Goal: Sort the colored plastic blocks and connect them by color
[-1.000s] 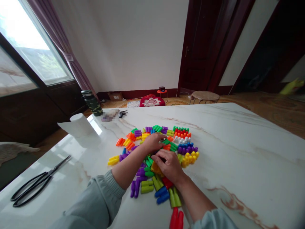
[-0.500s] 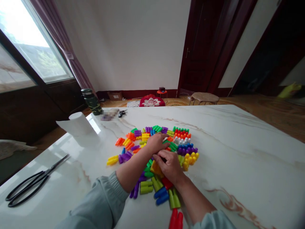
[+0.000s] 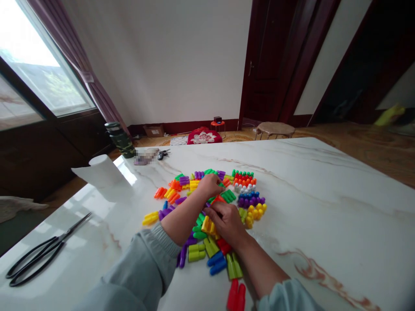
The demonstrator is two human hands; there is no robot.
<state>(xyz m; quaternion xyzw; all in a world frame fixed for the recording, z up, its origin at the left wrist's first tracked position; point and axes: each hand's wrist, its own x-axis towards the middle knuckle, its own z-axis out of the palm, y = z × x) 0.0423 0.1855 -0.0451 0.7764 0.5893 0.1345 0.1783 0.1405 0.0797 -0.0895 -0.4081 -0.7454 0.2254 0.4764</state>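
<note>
Bright plastic bullet-shaped building blocks cover the middle of the table. My left hand (image 3: 210, 186) is over the far part of the pile, fingers curled down beside green blocks (image 3: 228, 196); what is under the fingertips is hidden. Nearer to me, my right hand (image 3: 228, 221) has its thumb and fingers closed close to a purple piece, and what they grip cannot be made out. A yellow block (image 3: 208, 225) lies just left of the right hand. Blue (image 3: 217, 262) and red blocks (image 3: 236, 295) lie in front, by the right forearm.
Sorted rows, with yellow blocks (image 3: 256, 211) in front, stand right of the hands. Black long-handled scissors (image 3: 48, 250) lie at the left. A white paper roll (image 3: 105, 170), a camouflage flask (image 3: 119, 140) and small pliers (image 3: 163, 154) stand or lie toward the back left.
My left hand has drawn its fingers in, uncovering more of the green blocks. The right hand has shifted slightly, showing more of the yellow block. The view has tilted a little.
</note>
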